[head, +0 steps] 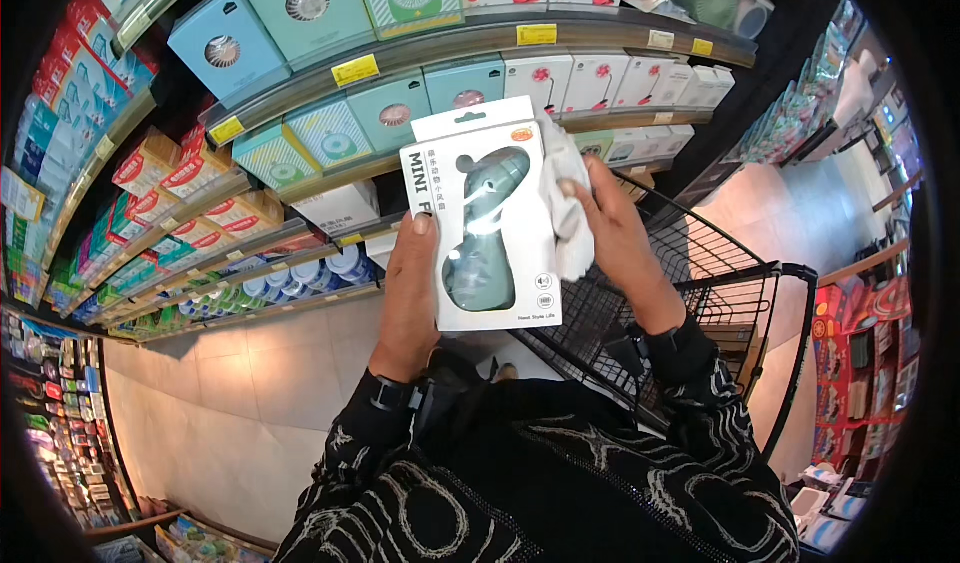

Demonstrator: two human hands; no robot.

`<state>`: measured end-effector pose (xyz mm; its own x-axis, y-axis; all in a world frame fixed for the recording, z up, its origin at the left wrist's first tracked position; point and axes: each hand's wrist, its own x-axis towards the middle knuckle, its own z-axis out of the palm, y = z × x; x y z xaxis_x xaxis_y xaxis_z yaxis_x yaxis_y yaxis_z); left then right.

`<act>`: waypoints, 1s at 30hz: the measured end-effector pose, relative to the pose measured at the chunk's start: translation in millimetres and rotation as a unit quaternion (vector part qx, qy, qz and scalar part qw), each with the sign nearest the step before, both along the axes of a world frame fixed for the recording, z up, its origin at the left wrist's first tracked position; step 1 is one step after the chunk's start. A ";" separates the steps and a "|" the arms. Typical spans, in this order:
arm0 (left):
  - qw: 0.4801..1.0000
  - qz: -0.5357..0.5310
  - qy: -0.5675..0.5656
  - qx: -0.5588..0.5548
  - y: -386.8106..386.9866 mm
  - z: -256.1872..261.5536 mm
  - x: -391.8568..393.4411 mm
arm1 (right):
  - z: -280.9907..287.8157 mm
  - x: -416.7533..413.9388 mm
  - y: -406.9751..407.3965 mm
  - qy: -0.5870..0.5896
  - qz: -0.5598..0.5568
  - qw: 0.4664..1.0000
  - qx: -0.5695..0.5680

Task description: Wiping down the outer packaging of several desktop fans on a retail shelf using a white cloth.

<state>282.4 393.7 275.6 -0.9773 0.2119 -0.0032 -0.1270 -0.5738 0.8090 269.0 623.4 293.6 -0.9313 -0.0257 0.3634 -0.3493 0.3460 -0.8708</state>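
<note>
My left hand (406, 304) grips the left edge of a white mini fan box (534, 233), its thumb on the front. Behind the box's clear window lies a green, animal-shaped handheld fan (491, 240). A hanging tab with a slot tops the box, which is held upright before my chest. In my right hand (626, 233) is a bunched white cloth (568, 195), pinched between thumb and fingers. The cloth rests along the box's right side. The fingers behind the box are hidden.
Shelves ahead carry boxed fans (307, 4) behind a clear lip with yellow price tags (355, 70). A black wire shopping cart (694, 263) stands close on my right. At left, lower shelves hold orange and red cartons (191, 165). Tiled floor (225, 390) lies at lower left.
</note>
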 end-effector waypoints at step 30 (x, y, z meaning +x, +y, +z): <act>0.986 0.093 0.076 -0.114 -17.3 10.7 9.1 | 3.4 34.0 -20.3 -0.062 0.087 0.993 0.044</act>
